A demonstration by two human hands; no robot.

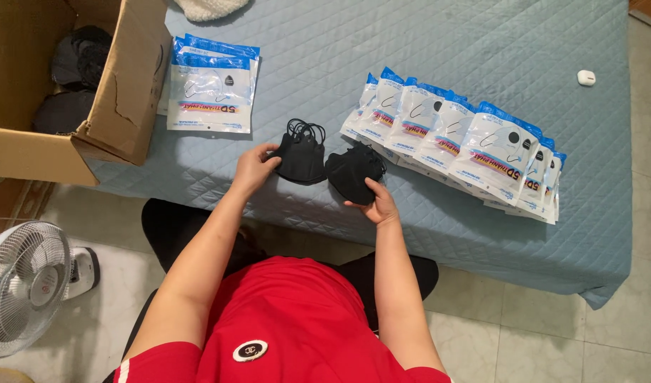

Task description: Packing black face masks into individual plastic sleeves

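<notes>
Near the front edge of the quilted grey-blue mattress (425,42), the left hand (253,169) pinches the left side of a stack of black face masks (301,154), fingers curled closed around its edge while the stack lies flat on the quilt with its ear loops bunched on top. Just beside it, the right hand (377,206) grips a second bundle of black masks (352,173) from below, thumb on top, fingers closed on it; the two bundles almost touch. To the right, a fanned row of sealed blue-and-white mask packets (456,138) slants toward the front right edge, its nearest packet close to the right-hand bundle. A smaller pile of the same packets (212,89) sits toward the left edge, near an open cardboard box (123,92) holding more dark masks. Open quilt lies between the two packet groups and across the back. A small white case (586,77) rests near the right edge. A white fan (24,284) stands on the tiled floor, lower left.
</notes>
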